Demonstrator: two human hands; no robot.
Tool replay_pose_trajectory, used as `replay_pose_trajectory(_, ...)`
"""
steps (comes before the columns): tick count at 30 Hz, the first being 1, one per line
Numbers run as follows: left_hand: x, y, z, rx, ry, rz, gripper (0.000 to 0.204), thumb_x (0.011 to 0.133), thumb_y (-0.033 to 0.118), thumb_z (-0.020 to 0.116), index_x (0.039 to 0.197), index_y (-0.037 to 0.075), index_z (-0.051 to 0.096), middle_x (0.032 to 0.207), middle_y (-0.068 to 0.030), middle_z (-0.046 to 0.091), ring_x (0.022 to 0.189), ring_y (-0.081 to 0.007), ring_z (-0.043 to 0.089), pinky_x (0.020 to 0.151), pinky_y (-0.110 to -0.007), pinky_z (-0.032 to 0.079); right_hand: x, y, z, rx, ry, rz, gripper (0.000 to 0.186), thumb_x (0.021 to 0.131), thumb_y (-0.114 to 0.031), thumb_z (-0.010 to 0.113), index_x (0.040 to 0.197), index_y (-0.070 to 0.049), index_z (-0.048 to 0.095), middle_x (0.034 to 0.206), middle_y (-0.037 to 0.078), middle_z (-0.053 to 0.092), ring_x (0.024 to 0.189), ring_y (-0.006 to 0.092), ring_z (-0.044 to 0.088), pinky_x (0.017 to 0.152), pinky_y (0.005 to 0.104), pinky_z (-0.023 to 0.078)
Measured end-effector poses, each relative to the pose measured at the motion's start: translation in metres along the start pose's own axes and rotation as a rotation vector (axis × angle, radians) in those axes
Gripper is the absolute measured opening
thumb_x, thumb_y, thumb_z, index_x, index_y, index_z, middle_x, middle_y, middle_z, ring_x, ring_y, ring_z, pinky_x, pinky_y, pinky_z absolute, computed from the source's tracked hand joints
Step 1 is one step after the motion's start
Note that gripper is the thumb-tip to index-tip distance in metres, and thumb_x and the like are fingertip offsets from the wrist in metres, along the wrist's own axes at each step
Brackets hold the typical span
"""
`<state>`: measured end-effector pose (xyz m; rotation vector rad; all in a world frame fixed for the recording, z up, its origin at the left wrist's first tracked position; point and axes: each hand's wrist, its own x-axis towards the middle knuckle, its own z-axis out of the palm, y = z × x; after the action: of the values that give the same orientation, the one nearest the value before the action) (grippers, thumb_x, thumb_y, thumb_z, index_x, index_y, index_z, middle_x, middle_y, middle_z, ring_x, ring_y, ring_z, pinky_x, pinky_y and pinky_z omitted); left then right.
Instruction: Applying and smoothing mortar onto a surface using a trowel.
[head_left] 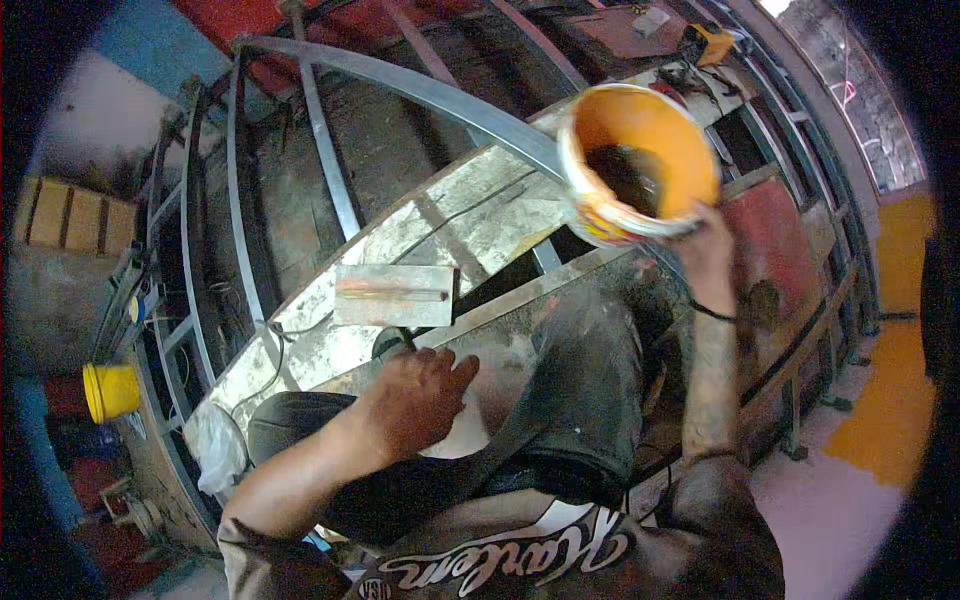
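Note:
An orange bucket (690, 135) with a white rim is tilted toward me at the upper right, and dark stuff lies at its bottom. My right hand (705, 250), slightly blurred, grips its near rim, with the arm stretched out. Over my lap, my left hand (415, 400) has its fingers curled. A small dark piece shows at its fingertips, but what the fingers hold is hidden. Just beyond them is a flat rectangular grey metal plate (395, 310) with a brownish strip along it. I cannot tell whether the hand touches it.
Long metal bars (440, 95) form a frame ahead, partly behind the bucket. Beneath the plate runs a whitish stained board (490, 205). A yellow bucket (110, 392) and a clear plastic bag (217, 450) are at the left. An orange-yellow box (707, 45) sits at the far right.

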<state>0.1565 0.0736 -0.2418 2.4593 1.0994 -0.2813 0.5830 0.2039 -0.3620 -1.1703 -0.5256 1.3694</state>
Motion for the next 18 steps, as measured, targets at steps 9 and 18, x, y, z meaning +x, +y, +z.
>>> replay_pose_trajectory(9, -0.03, -0.013, -0.012, -0.084, 0.06, -0.168, 0.048, 0.083, 0.021, 0.073, 0.124, 0.001, 0.059, 0.099, -0.0169, 0.066, 0.096, -0.0332, 0.066, 0.078, -0.044, 0.055, 0.068, 0.186, 0.131, -0.354, -0.424, 0.136, 0.045, 0.078, 0.0, 0.08, 0.118, 0.003, 0.058, 0.123, 0.017, 0.055, 0.108, 0.0319, 0.064, 0.083, 0.0482, 0.064)
replay_pose_trajectory(18, -0.05, -0.007, -0.022, -0.135, -0.051, -0.294, 0.05, 0.086, 0.019, 0.07, 0.131, 0.002, 0.056, 0.105, -0.0198, 0.066, 0.098, -0.0363, 0.066, 0.086, -0.046, 0.053, 0.081, 0.211, 0.154, -0.362, -0.653, 0.436, 0.053, 0.09, -0.031, 0.075, 0.125, 0.004, 0.056, 0.113, 0.019, 0.065, 0.089, 0.033, 0.07, 0.075, 0.0499, 0.063)
